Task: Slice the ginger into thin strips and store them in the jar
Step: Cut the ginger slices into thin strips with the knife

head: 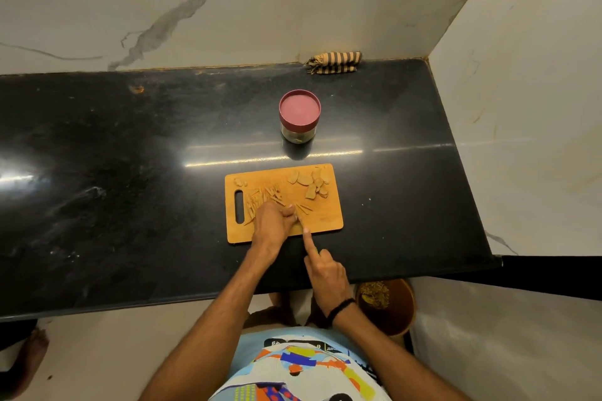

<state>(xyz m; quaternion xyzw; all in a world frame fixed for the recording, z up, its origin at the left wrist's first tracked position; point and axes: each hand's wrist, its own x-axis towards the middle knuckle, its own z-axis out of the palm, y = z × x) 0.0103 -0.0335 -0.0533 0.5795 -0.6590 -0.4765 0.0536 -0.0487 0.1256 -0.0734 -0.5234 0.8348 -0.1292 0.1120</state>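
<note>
Left hand [272, 221] curls over ginger [297, 212] on the board [325, 221] near the surface's front edge. Right hand [325, 273] apparently grips a knife [300, 221], forefinger extended. Slicing looks midway, with strips [257, 200] cut and slabs [309, 185] waiting. The next cut needs the fingertips tucked. The jar [299, 114] stands lidded behind.

One wide-angle camera worn on the head looks forward and steeply down from above the black counter [130, 172], cutting board [325, 218] near frame centre, marble wall [260, 10] at top, floor [97, 352] along the bottom edge

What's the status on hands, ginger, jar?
Left hand curled on board, hold hidden. Right hand index out, grip unclear. Strips cut, slices uncut. Jar lidded, behind board.
</note>
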